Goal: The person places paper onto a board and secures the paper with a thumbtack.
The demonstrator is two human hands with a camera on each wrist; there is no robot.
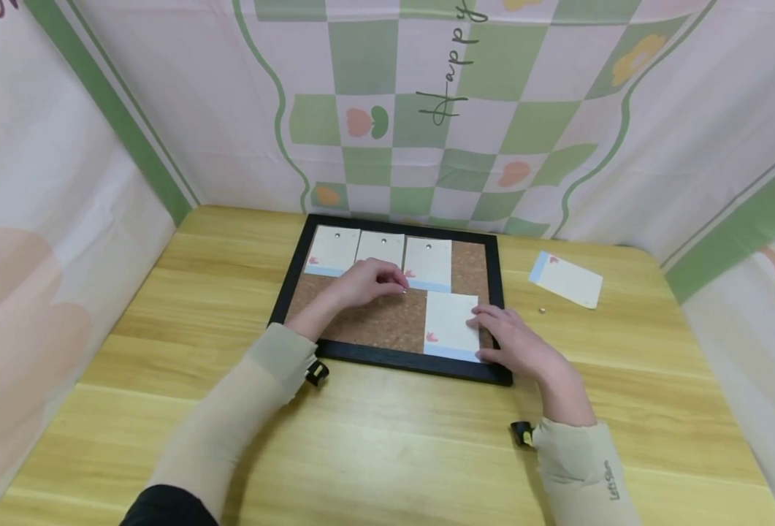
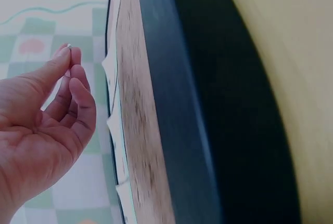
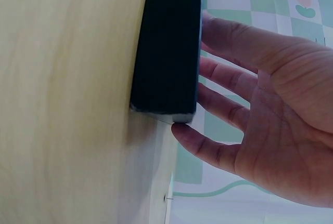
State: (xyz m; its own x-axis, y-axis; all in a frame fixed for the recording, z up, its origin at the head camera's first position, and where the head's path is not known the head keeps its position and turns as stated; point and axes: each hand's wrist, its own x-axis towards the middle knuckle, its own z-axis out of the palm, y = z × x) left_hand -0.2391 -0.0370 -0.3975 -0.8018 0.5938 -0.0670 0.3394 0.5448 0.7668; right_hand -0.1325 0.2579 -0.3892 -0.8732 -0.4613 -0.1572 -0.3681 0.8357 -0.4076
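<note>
A black-framed corkboard (image 1: 372, 321) lies on the table. Three white cards, one of them the right-hand card (image 1: 429, 264), are fixed along its top row with silver thumbtacks. My left hand (image 1: 366, 282) hovers over the board's middle and pinches a small silver thumbtack (image 2: 69, 46) between thumb and forefinger. Below that row, at the board's lower right, lies another card (image 1: 450, 321) with a blue strip and no tack in it. My right hand (image 1: 517, 342) rests with spread fingers on this card's right edge and over the frame; its little finger touches the frame's side in the right wrist view.
To the right of the board, a loose card (image 1: 567, 281) lies tilted on the wooden table (image 1: 387, 438), with a thumbtack (image 1: 542, 311) beside it. A patterned cloth (image 1: 420, 131) hangs behind the board and along both sides.
</note>
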